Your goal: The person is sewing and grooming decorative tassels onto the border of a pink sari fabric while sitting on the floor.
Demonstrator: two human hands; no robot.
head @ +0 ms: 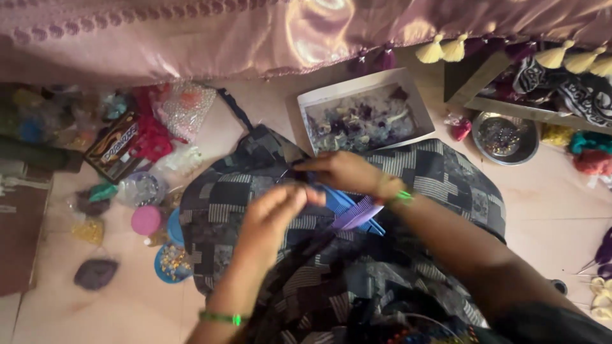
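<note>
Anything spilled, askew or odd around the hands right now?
No spill shows. The blue and purple combs lie loose and crossed on the checked cloth under the right hand. The left hand is too blurred to show what it pinches. Packets litter the floor.

one head view looks steeply down, close above the lap.

My left hand (275, 213) and right hand (344, 173) meet over matt, woven patchwork cloth (440, 178) — soft, grey-checked. The comb (357, 215) looks like smooth plastic. Above, pink fabric (255, 32) shines satin-glossy; the bowl (505, 138) is dull metal — the box (363, 118) matt card.
</note>
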